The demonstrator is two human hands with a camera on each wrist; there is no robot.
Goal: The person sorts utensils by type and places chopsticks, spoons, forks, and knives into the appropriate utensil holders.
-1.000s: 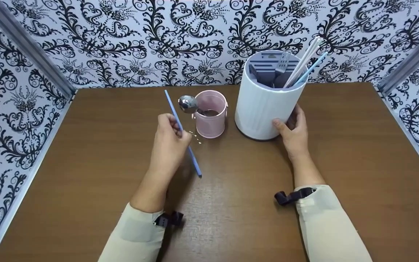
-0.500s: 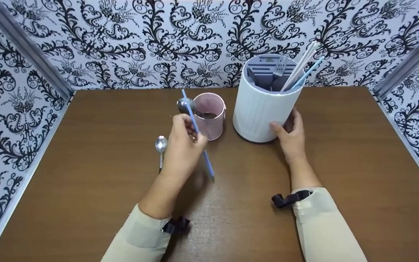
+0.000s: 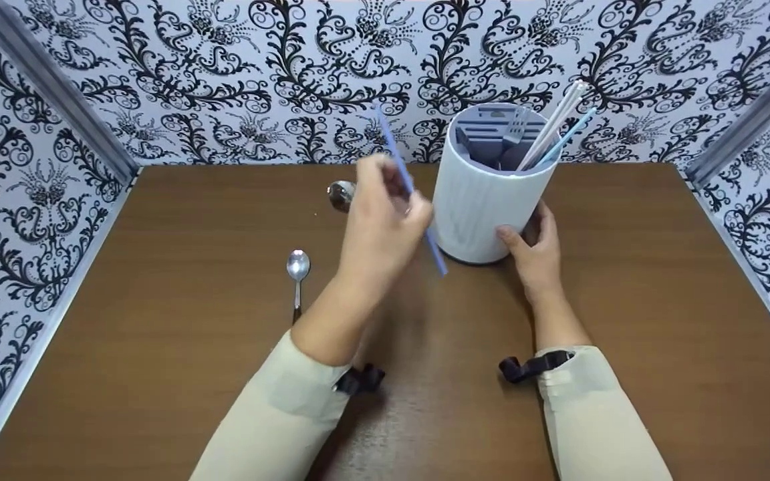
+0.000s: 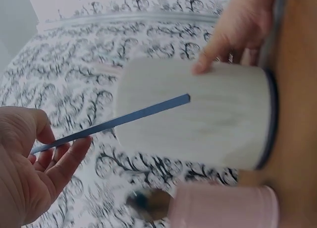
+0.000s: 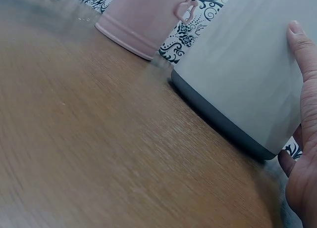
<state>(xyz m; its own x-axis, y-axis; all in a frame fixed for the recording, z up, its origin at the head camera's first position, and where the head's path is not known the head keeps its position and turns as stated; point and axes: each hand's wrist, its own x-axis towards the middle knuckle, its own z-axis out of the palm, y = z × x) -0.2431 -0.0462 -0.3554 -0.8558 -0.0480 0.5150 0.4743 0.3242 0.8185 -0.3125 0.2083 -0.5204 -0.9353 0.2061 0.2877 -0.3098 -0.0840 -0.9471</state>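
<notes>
My left hand (image 3: 385, 224) pinches a long blue chopstick (image 3: 391, 141) between thumb and fingers. The stick slants, its lower end in front of the white cutlery holder (image 3: 475, 207) in the head view. Against the holder's right side rests my right hand (image 3: 537, 257), thumb in front and fingers curling behind the wall. Inside the holder stand a fork (image 3: 516, 127), white chopsticks (image 3: 551, 127) and a light blue stick (image 3: 575, 129). In the right wrist view a pink bucket (image 5: 143, 22) stands beside the holder; my left hand hides it in the head view.
A spoon with a dark handle (image 3: 298, 267) lies on the wooden table (image 3: 191, 267), left of my left arm. Another spoon's bowl (image 3: 340, 196) shows left of my left hand. Patterned walls (image 3: 258, 80) enclose the back and sides.
My left hand has carried the blue chopstick right and upward, past the pink bucket toward the holder. The spoon on the table has come into sight. My right hand keeps its place on the holder.
</notes>
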